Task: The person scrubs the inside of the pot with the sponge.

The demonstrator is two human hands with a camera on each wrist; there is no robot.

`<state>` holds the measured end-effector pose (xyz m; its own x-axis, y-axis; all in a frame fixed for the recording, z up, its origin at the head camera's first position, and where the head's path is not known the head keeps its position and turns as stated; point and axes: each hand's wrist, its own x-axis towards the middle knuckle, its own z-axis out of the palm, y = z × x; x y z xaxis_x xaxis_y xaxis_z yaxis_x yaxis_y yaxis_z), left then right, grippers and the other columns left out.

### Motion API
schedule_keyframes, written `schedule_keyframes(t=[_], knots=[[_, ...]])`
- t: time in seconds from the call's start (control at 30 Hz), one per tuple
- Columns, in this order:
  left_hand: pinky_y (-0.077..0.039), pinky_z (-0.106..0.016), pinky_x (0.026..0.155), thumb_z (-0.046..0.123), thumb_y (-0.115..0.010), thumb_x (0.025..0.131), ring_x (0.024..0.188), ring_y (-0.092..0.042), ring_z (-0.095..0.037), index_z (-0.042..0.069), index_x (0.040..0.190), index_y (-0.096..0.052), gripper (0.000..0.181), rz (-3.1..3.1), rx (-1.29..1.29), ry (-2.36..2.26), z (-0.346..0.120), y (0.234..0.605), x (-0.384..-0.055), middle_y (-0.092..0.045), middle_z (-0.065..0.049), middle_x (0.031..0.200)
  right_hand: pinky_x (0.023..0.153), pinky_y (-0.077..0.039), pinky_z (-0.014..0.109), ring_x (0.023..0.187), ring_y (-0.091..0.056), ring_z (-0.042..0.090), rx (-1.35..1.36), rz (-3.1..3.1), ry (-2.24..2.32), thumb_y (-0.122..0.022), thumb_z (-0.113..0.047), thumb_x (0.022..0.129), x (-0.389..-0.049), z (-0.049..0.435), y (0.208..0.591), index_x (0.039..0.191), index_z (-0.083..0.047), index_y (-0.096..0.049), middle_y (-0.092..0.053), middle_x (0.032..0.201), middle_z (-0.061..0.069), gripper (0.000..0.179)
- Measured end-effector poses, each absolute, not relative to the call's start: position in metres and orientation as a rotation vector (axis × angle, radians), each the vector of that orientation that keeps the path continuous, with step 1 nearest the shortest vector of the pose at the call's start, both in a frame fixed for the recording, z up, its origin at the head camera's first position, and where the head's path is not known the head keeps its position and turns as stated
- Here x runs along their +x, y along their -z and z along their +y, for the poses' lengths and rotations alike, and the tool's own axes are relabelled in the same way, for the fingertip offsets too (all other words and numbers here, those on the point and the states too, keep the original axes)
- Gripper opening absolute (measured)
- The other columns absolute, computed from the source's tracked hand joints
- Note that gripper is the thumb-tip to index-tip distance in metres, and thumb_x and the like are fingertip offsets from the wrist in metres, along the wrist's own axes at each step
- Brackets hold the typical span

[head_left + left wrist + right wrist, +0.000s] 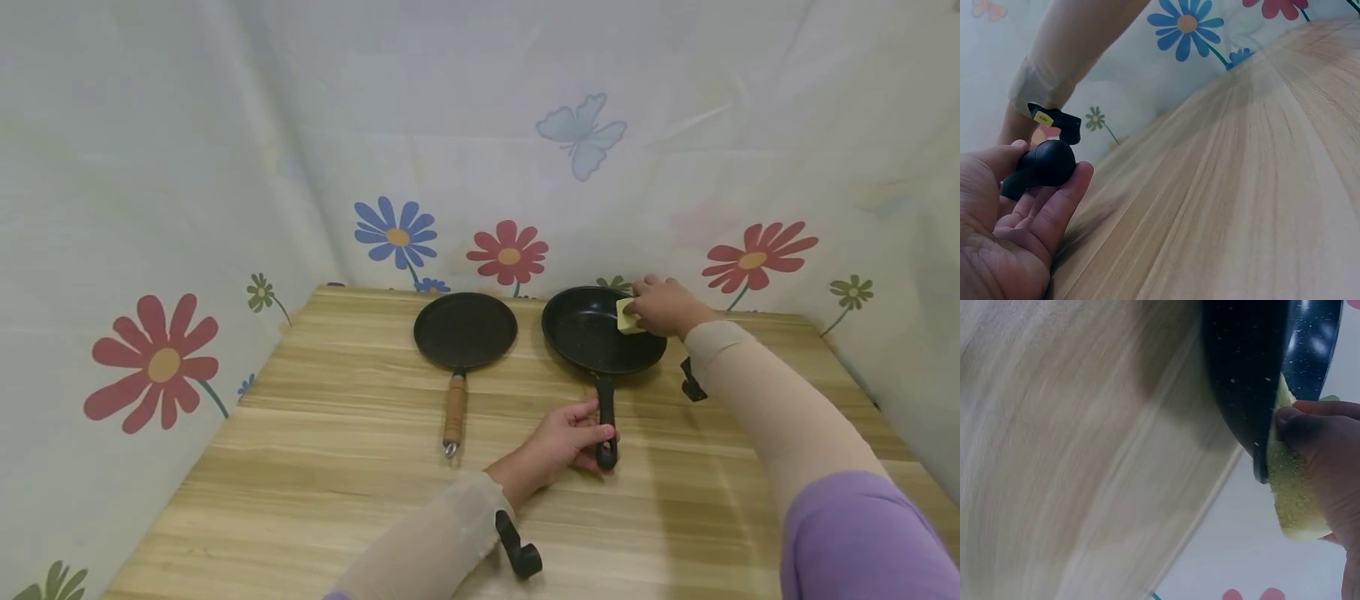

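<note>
A black frying pan with a speckled surface is on the right in the head view. My left hand grips its black handle, thumb across the top. In the left wrist view the rounded handle end shows between thumb and fingers. My right hand pinches a yellow sponge at the pan's right inner side. The right wrist view shows the sponge against the pan's rim, part of it behind the fingers.
To the left lies a flat black griddle pan with a wooden handle. Both pans are on a wood-grain table. A flower-printed cloth hangs behind the table and along its sides.
</note>
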<state>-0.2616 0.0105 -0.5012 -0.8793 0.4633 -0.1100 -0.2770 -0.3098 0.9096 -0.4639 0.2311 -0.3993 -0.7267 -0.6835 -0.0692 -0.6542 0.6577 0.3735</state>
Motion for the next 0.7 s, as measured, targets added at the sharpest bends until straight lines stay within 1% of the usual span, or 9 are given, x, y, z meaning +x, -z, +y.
schedule_keyframes(t=[0.1,0.23,0.3,0.47,0.57,0.7], knots=[[-0.064,-0.051,0.066,-0.002,-0.064,0.096,0.069,-0.070,-0.019,0.001,0.150,-0.044,0.057,1.481,0.225,-2.222,0.010,0.500,-0.261,-0.072,-0.013,0.097,0.077,-0.055,0.059,0.102,-0.053,0.038,1.127,-2.763,0.562,-0.080,-0.020,0.087,-0.468,0.227,0.403,0.113,-0.015,-0.074,-0.061,0.111,0.018,0.027],[-0.064,-0.052,0.066,-0.002,-0.065,0.096,0.068,-0.070,-0.019,0.000,0.150,-0.043,0.059,1.503,0.216,-2.228,0.010,0.499,-0.260,-0.072,-0.014,0.098,0.083,-0.054,0.062,0.109,-0.053,0.039,1.105,-2.760,0.521,-0.079,-0.018,0.089,-0.473,0.223,0.410,0.117,-0.013,-0.072,-0.062,0.119,0.018,0.030],[-0.064,-0.052,0.066,-0.002,-0.065,0.096,0.067,-0.070,-0.019,0.001,0.150,-0.044,0.058,1.500,0.210,-2.230,0.010,0.499,-0.260,-0.072,-0.013,0.096,0.084,-0.053,0.062,0.111,-0.052,0.039,1.097,-2.756,0.498,-0.078,-0.018,0.089,-0.475,0.221,0.413,0.119,-0.013,-0.071,-0.061,0.120,0.018,0.031],[-0.064,-0.053,0.067,-0.002,-0.064,0.096,0.067,-0.070,-0.020,0.004,0.149,-0.047,0.056,1.476,0.206,-2.237,0.010,0.501,-0.260,-0.072,-0.008,0.090,0.083,-0.052,0.062,0.110,-0.052,0.040,1.097,-2.732,0.399,-0.078,-0.015,0.089,-0.479,0.214,0.419,0.121,-0.012,-0.070,-0.059,0.120,0.019,0.033],[-0.063,-0.054,0.067,-0.002,-0.064,0.097,0.067,-0.070,-0.020,0.004,0.148,-0.048,0.054,1.479,0.211,-2.243,0.009,0.501,-0.260,-0.072,-0.009,0.090,0.084,-0.052,0.063,0.113,-0.052,0.042,1.099,-2.711,0.365,-0.078,-0.014,0.089,-0.481,0.210,0.422,0.122,-0.012,-0.070,-0.059,0.122,0.019,0.034],[-0.063,-0.054,0.067,-0.002,-0.062,0.098,0.066,-0.070,-0.019,0.002,0.148,-0.048,0.053,1.475,0.234,-2.242,0.008,0.501,-0.260,-0.071,-0.009,0.090,0.089,-0.050,0.066,0.121,-0.050,0.044,1.102,-2.701,0.339,-0.078,-0.014,0.090,-0.485,0.205,0.426,0.124,-0.011,-0.069,-0.057,0.130,0.021,0.036]])
